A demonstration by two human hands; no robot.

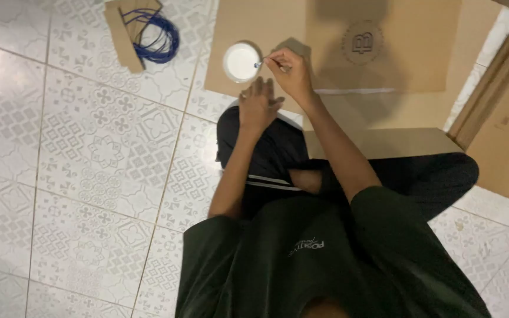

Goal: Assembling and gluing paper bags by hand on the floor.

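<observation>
I sit cross-legged on a tiled floor. My right hand (pixel 288 70) pinches a thin brush (pixel 261 63) whose tip reaches the rim of a small round cup of white liquid (pixel 242 61). The cup stands on a flat brown cardboard sheet (pixel 337 47). My left hand (pixel 258 106) rests on my knee, fingers loosely spread, holding nothing, just below the cup. A white line runs along a fold of the cardboard (pixel 354 91) to the right of my right hand.
A small piece of cardboard with a coil of blue cord (pixel 157 38) lies at the far left on the patterned floor tiles (pixel 89 165). More cardboard sheets (pixel 505 123) lie stacked at the right. A folded cardboard flap (pixel 396 143) sits by my leg.
</observation>
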